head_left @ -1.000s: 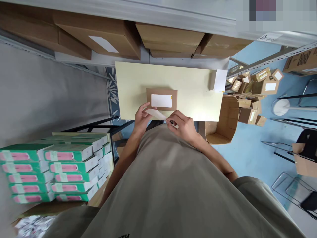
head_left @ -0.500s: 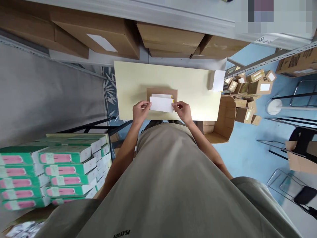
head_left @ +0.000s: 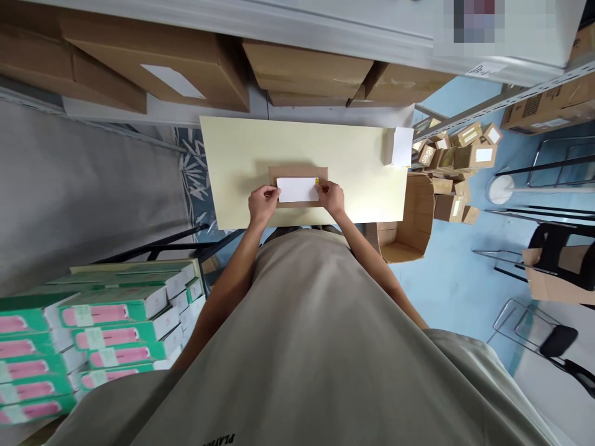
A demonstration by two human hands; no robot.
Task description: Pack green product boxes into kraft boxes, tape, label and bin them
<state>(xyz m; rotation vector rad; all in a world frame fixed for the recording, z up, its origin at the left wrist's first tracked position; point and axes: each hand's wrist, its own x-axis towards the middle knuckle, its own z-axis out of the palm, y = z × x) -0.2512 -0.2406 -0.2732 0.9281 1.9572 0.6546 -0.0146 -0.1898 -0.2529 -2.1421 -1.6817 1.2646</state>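
The box [head_left: 297, 171] lies near the middle of the board [head_left: 242, 148], close to the edge nearest the person, where both hands can reach it with the elbows bent. Over its upper face is the white label [head_left: 297, 190], its long sides running roughly along those of the box and brown card showing around it. The left hand [head_left: 261, 204] pinches the label's left end between thumb and fingertips, while the right hand [head_left: 331, 198] has its thumb and fingers drawn together on the right end, beside a small yellow mark. Holding it by opposite ends probably keeps the label taut and level, and leaves its middle free of the fingers. Whether the label touches the box all along, or has anything beneath it, cannot be told from above. A white stack [head_left: 402, 147] stands at the board's far right corner, seemingly placed there to be within reach yet clear of the arms. Just beside the board's right end is an open carton [head_left: 417, 217], its mouth facing up, which puts it close to the right arm. Small parcels [head_left: 478, 156] are heaped on the floor beyond, and green boxes [head_left: 108, 313] are piled in rows at the left, their flat sides likely making the pile steady.
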